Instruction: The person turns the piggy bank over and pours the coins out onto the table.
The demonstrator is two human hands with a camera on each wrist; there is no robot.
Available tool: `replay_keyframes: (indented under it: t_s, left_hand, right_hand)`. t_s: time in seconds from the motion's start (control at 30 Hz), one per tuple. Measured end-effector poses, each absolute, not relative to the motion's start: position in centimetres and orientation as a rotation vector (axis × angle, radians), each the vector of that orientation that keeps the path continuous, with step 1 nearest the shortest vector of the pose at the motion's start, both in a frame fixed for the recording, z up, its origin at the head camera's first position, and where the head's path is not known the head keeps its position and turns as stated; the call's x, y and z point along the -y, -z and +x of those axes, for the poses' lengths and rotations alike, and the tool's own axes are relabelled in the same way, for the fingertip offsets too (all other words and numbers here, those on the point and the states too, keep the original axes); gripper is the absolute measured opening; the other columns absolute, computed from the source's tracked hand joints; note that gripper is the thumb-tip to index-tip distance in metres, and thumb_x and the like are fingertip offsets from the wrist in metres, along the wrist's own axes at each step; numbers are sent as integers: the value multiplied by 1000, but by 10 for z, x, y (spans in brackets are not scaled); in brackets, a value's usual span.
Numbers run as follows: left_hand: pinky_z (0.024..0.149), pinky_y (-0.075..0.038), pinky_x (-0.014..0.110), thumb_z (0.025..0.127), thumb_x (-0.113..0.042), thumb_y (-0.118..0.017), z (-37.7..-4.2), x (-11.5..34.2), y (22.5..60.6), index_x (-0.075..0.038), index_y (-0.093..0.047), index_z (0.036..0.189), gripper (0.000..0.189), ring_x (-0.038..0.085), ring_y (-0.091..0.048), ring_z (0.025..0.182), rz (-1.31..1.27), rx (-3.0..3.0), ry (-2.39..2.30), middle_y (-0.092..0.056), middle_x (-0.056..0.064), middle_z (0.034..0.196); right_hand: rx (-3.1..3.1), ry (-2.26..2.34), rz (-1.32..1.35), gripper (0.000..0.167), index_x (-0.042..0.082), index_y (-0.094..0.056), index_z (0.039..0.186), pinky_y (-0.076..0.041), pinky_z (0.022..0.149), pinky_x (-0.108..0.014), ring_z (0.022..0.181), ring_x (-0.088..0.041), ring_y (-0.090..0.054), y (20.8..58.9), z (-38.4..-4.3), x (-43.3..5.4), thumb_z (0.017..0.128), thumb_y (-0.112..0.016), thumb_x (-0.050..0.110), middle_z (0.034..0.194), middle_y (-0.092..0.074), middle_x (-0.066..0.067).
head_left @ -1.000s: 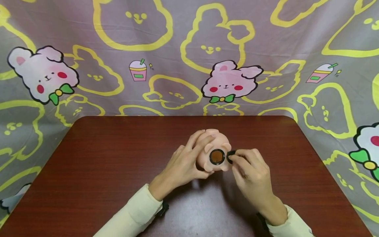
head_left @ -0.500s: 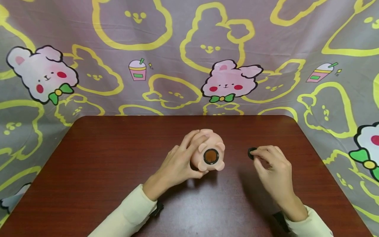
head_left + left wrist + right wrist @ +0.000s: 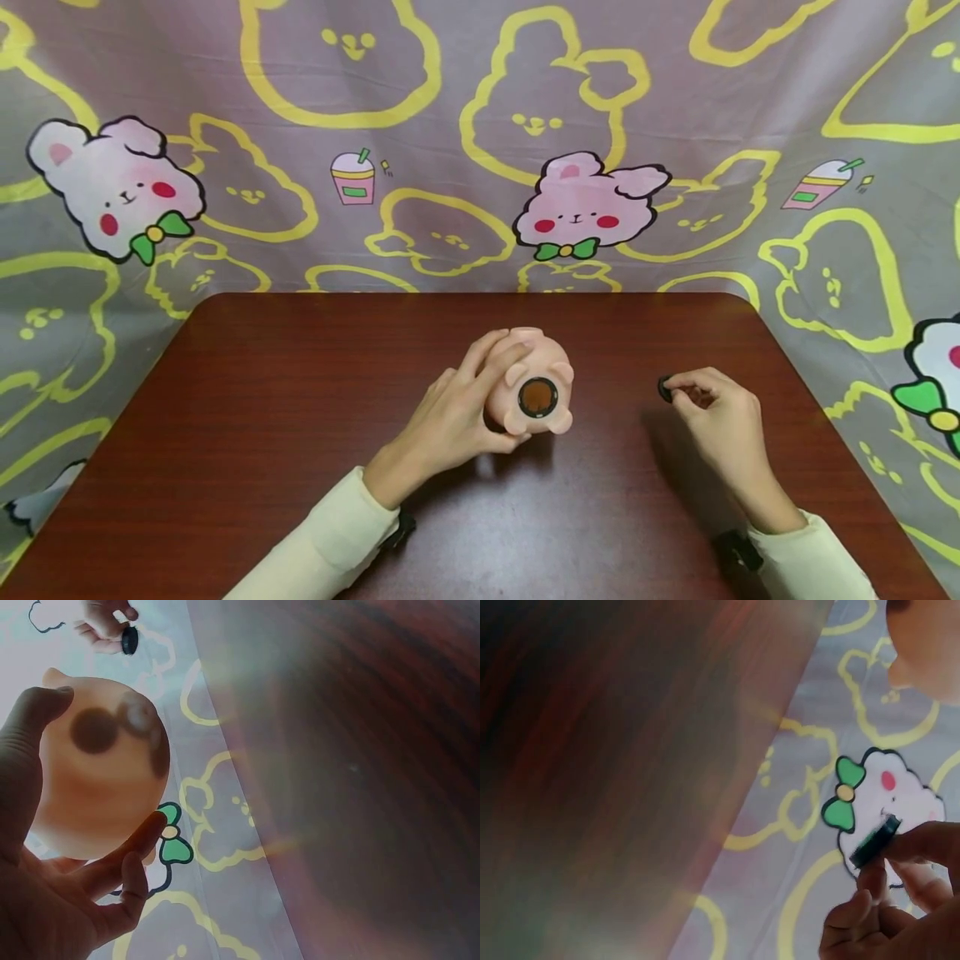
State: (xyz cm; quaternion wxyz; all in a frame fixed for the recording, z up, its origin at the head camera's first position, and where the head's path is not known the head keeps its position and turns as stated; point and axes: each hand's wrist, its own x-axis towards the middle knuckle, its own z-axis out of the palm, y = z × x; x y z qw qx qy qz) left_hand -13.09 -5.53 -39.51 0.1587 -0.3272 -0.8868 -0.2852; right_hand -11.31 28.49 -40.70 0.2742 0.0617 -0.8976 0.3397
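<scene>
Head view: L hand (image 3: 442,417) grips the round pale-pink piggy-shaped toy (image 3: 538,365), 4 stubby feet facing the person; approx. same pose as 1 s ago. R hand (image 3: 723,417) pinches the small round black cap (image 3: 664,388). Change: cap was just beside the black-rimmed round hole (image 3: 538,397) in the toy's underside; now well apart, to the R. Judgement: cap is off, hole left uncovered, brownish inside.

L wrist view: thumb and fingers curled round toy's smooth body; cap + R hand in background, top L.

R wrist view: cap nearly edge-on betw. thumb and finger, grip firm-looking; part of toy in top R corner.

Surface/room: glossy red-brown wood-grain table (image 3: 300,400); behind, grey-mauve cloth backdrop (image 3: 420,75) w/ yellow outlines, cartoon bunnies, drink cups.
</scene>
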Motion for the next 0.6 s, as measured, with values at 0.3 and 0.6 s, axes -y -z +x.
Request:
replay_keyframes:
  t_s: [0.3,0.6]
  left_hand:
    - [79,-55,40,72,-46,-95,-131,56,394,-32,-36,160,107,20,-67,119,-930,2529,802,-36,1,163]
    - [80,-57,42,71,-47,-95,-131,56,393,-32,-36,160,108,22,-67,119,-933,2526,806,-37,2,163]
  right_hand:
    - [2711,-900,42,17,6,-80,91,-41,55,-21,62,2,-51,411,-123,-303,86,-70,-7,87,-77,-14]
    - [2905,-1033,-89,13,2,-79,96,-39,57,-27,71,-14,-50,411,-134,-314,94,-67,0,102,-77,-19]
